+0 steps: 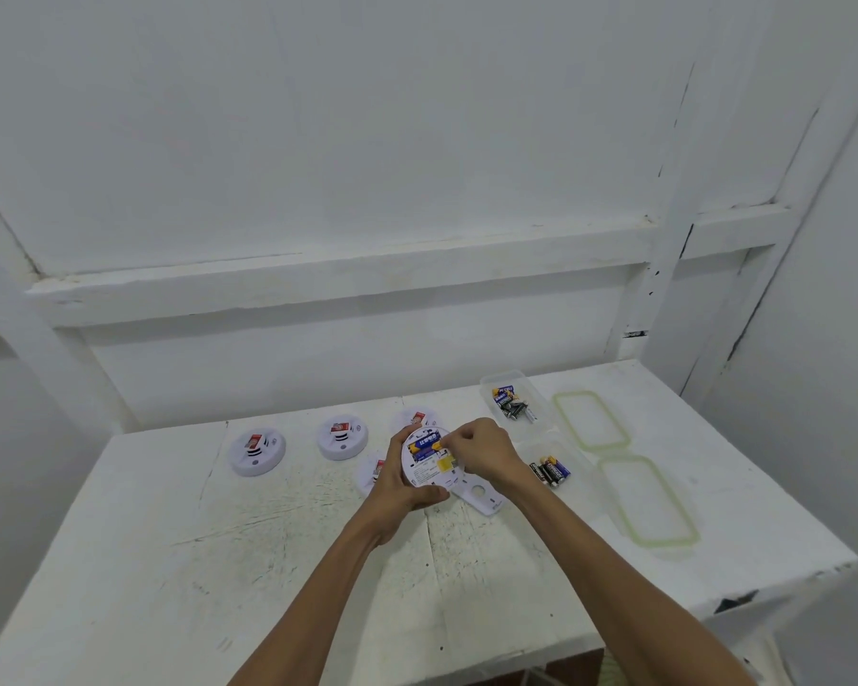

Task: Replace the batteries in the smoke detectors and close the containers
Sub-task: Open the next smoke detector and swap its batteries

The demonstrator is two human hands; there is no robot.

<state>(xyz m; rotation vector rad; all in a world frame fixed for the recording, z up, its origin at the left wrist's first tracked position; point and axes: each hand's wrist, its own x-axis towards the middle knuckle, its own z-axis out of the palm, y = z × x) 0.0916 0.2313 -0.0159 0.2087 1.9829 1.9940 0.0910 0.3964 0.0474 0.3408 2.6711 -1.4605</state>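
Observation:
My left hand (400, 480) grips a white round smoke detector (424, 470) turned back side up, with blue batteries (427, 445) showing in its compartment. My right hand (481, 450) has its fingers curled at the compartment's right end, pinching at a battery there. The detector's mounting plate (484, 497) lies flat just below it. Two clear containers stand open to the right: the far one (513, 403) holds several batteries, the near one (551, 470) holds a few more.
Two detectors (257, 450) (343, 438) rest at the left of the white table (219, 561); two more are partly hidden behind my hands (414, 418) (372, 475). Two green-rimmed lids (590, 420) (647, 500) lie at the right. A wall stands behind.

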